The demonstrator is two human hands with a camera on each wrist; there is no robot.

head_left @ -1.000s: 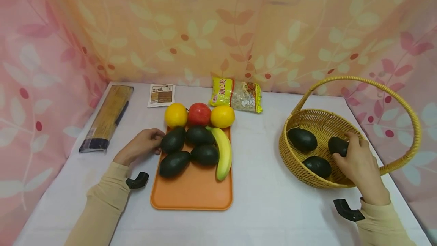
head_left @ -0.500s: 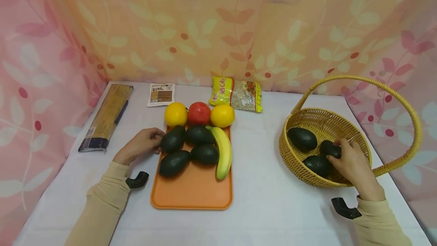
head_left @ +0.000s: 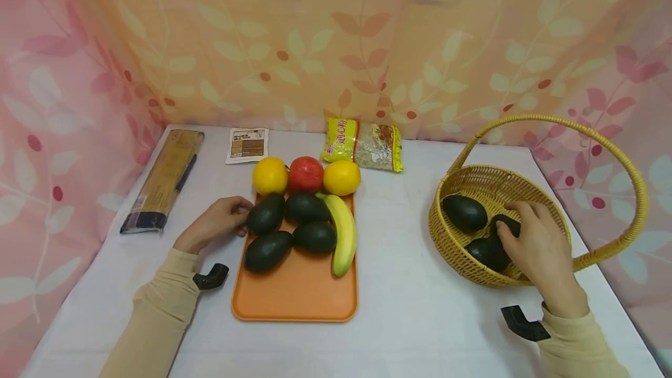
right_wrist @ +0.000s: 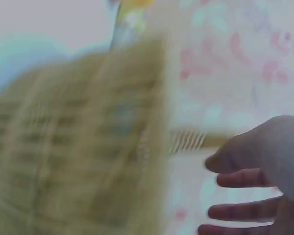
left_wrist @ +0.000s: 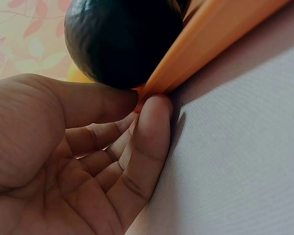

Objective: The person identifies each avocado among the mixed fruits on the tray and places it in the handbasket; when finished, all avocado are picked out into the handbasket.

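Note:
On the left, my left hand (head_left: pixel 217 223) pinches the rim of the orange tray (head_left: pixel 296 302) between thumb and finger, as the left wrist view shows. Close above its thumb sits a dark green avocado (left_wrist: pixel 122 44). Several avocados and a banana (head_left: pixel 344 238) lie on that tray. Over in the wicker basket (head_left: pixel 446 258), my right hand (head_left: pixel 541 247) is at an avocado (head_left: pixel 505 224), partly covering it. In the right wrist view its fingers are extended and apart, with nothing seen between them. Two more avocados (head_left: pixel 465 213) lie in the basket.
Two yellow fruits (head_left: pixel 270 175) and a red one (head_left: pixel 306 174) line the tray's far end. Behind stand a yellow food packet (head_left: pixel 362 144) and a small white packet (head_left: pixel 248 146). A long noodle packet (head_left: pixel 165 179) lies far left. The basket's tall handle (head_left: pixel 625 162) arches at right.
My right hand has moved left inside the basket, bringing the avocado next to the other two, and its fingers have loosened. The left hand and the tray stay as they were.

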